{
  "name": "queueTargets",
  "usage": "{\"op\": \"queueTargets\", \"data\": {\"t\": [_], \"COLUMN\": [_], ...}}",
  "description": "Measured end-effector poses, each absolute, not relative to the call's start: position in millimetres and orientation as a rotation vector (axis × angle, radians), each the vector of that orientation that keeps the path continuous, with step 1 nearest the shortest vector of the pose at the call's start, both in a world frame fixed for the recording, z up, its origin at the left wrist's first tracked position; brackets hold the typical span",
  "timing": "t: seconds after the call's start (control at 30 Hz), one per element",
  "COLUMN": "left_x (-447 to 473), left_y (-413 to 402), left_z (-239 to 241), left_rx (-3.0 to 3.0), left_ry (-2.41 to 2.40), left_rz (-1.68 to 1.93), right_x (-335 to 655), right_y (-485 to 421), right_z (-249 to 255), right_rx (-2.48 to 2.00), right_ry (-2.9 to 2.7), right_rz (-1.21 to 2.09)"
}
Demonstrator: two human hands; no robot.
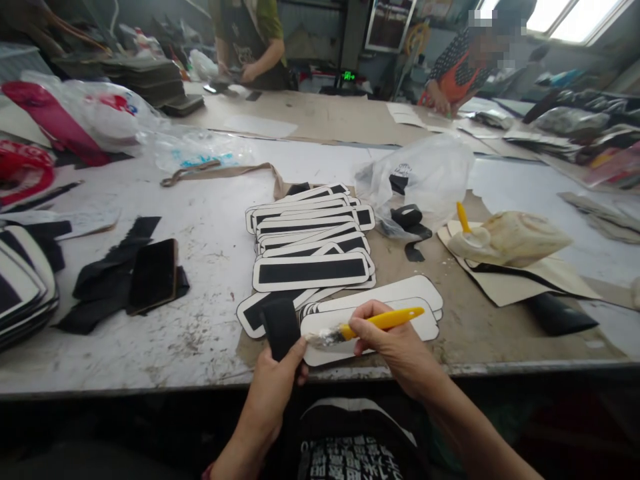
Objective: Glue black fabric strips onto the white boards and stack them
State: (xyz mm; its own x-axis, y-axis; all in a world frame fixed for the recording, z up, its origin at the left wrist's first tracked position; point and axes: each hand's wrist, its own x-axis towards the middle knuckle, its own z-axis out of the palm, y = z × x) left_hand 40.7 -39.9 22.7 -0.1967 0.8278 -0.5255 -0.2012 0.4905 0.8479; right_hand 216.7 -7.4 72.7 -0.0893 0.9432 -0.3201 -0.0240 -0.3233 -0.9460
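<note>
My left hand (273, 383) grips a black strip (281, 327) at the table's near edge, holding it upright. My right hand (395, 347) is closed round a yellow-handled brush (373, 323), whose bristles rest on a white oblong piece (330, 333) beside the strip. Just beyond lies a fanned pile of white pieces with black centres (310, 233). More white oblong pieces (390, 297) lie under the brush.
A black phone (153, 275) lies on black scraps at left. A clear plastic bag (420, 183) with black strips and a glue-caked container with a yellow brush (505, 237) sit right. Stacked pieces (23, 280) at far left. Two people work at the far side.
</note>
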Motion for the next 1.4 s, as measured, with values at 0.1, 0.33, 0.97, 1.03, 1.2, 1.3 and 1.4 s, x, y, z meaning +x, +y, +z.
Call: {"op": "queueTargets", "data": {"t": [0.1,0.33,0.97,1.03,1.2,1.3,1.4], "left_x": [42.5,46.4,45.2,45.9,46.8,45.6,42.8], "left_y": [-42.1,-41.9,-43.5,-44.5,-46.8,-47.1,-46.6], "left_z": [19.2,15.0,14.9,18.2,23.2,21.2,16.9], "left_rx": [0.509,0.402,0.376,0.37,0.353,0.344,0.415], "left_ry": [1.466,1.535,1.531,1.476,1.368,1.361,1.364], "left_rz": [1.074,1.13,1.094,1.088,1.114,1.094,1.081], "right_x": [219.4,260.1,252.8,230.0,205.3,222.1,245.3], "right_y": [-10.1,-15.7,-32.4,-33.0,-26.6,-24.6,-25.7], "right_z": [70.0,72.1,75.5,74.9,66.5,63.3,75.4], "right_rx": [-1.508,-1.753,-1.632,-1.598,-1.536,-1.639,-1.718], "right_ry": [-1.114,-1.273,-1.768,-1.53,-1.187,-1.312,-1.416], "right_rz": [1.383,0.88,0.443,0.743,1.223,1.014,0.646]}}
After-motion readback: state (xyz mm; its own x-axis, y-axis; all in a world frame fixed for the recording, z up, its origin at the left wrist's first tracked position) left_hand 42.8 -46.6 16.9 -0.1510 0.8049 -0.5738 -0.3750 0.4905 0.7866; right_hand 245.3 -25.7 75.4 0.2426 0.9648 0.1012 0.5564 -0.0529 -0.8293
